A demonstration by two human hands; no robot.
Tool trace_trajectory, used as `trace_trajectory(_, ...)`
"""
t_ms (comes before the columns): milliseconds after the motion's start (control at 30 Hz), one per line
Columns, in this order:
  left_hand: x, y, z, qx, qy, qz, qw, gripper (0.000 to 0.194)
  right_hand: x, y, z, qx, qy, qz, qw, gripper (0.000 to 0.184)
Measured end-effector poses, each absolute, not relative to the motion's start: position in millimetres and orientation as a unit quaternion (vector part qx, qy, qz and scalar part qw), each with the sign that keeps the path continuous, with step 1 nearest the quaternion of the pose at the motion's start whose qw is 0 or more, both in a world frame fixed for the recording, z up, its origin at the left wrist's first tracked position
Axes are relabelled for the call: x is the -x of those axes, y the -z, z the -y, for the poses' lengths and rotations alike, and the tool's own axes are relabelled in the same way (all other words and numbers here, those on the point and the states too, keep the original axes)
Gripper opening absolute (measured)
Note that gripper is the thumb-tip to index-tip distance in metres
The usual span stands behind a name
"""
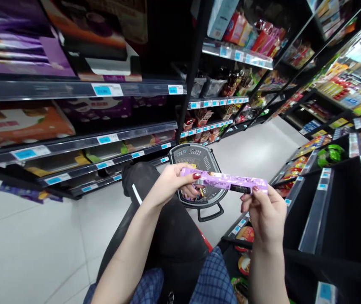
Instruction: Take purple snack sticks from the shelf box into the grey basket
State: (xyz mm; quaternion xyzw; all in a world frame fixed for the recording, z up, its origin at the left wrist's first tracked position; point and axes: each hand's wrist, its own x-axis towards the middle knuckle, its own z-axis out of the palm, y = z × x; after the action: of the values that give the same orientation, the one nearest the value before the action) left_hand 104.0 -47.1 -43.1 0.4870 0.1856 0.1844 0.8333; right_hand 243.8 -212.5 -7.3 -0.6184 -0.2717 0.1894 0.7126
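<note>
A long, narrow purple snack packet (220, 180) with small print and a black panel stretches between my two hands. My left hand (174, 182) is closed on one end, its thumb along the top and its fingers curled underneath. At the other end, my right hand (266, 207) pinches the packet between thumb and fingers. Below it on the floor stands a grey plastic shopping basket (210, 159) with a dark handle (211, 215). Some small coloured packets lie inside the basket, partly hidden by my left hand and the purple packet.
Black shelves with price labels (107, 90) line the left, holding purple cartons (94, 107) and an orange carton (22, 124). More racks (313, 211) of packaged food stand close on the right. A pale floor (256, 143) runs between them. My bent leg (168, 228) is beside the basket.
</note>
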Motion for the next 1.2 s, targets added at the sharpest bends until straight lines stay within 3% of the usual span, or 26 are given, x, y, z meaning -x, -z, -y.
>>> trace_trajectory(133, -98.5, 37.9, 45.8, -0.481, -0.198, -0.196, 0.831, 0.03, -238.8, 7.9, 213.9, 0.608, -0.222, 0.279, 0.71, 0.011)
trace_trajectory(333, -91.5, 31.2, 41.6, -0.47, -0.196, -0.217, 0.833, 0.032, -235.4, 5.2, 211.0, 0.616, -0.249, 0.275, 0.695, 0.032)
trace_trajectory(800, -91.5, 29.6, 41.8, -0.475, -0.224, -0.216, 0.823, 0.029, -236.8, 10.6, 210.7, 0.6, -0.286, 0.274, 0.695, 0.026)
trace_trajectory(1200, -91.0, 32.2, 38.9, -0.493, -0.232, -0.219, 0.81, 0.036, -238.1, 12.2, 217.1, 0.635, -0.222, 0.319, 0.667, 0.026)
